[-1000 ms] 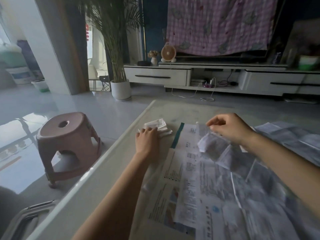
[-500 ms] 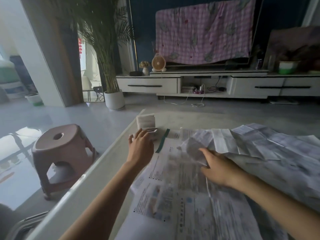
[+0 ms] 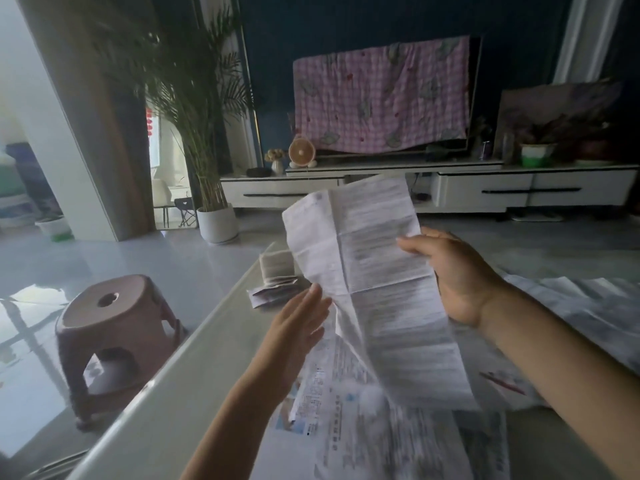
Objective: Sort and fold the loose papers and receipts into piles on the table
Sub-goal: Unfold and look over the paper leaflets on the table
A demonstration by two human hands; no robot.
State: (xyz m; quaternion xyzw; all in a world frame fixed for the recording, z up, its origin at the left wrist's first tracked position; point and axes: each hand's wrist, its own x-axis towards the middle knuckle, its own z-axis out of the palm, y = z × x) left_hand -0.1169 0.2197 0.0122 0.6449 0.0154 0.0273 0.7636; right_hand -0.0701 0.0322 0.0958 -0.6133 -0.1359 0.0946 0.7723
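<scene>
Covering the near and right parts of the pale bench (image 3: 194,393), loose printed papers (image 3: 363,427) are seen overlapping one another, their print blurred. A small pile (image 3: 277,275) of folded slips is set at the bench's far left corner, apart from the loose spread. Above the bench a long creased sheet (image 3: 377,292) is held up, tilted, its lower end hanging just over the papers. Its right edge is gripped by the right hand (image 3: 460,275), with the thumb laid on the front and the fingers (image 3: 446,292) curled behind. The left hand (image 3: 298,323) is held flat, its fingers straight and close together, the tips at the sheet's left edge; whether they touch it cannot be told.

Left of the bench, a pink plastic stool (image 3: 114,327) with a hole in its top is stood on the glossy grey floor (image 3: 173,258), where window light is reflected. Further back a tall palm (image 3: 194,98) is planted in a white pot (image 3: 218,223) beside a wide pillar (image 3: 86,116). Along the dark blue far wall a low white cabinet (image 3: 519,192) with drawers is placed. A pink checked cloth (image 3: 381,95) is draped over the screen above it, and a small round fan (image 3: 302,152) is stood at the cloth's lower left corner.
</scene>
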